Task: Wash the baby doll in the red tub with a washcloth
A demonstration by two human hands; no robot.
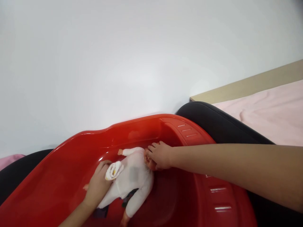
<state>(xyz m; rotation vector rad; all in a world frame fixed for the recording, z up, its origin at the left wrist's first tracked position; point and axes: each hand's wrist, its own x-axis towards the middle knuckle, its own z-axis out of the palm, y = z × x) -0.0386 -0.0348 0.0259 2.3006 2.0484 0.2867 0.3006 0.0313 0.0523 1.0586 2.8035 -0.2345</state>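
A baby doll (132, 171) in a white suit lies inside a red plastic baby bathtub (59, 170). My right hand (161, 155) reaches in from the right, its fingers curled over the doll's head and hiding most of it. My left hand (99, 179) is at the other end of the doll's body, closed around a folded white cloth (115, 171) with yellow marks. That cloth rests against the doll's white suit. One doll arm points to the far wall of the tub, and another limb hangs toward the near side.
Dark-clad legs (213, 121) flank the tub on both sides. Behind it rises a plain white wall (132, 63). On the right, pink bedding (272, 110) lies beside a wooden board (255, 80). Dark shapes show beneath the doll.
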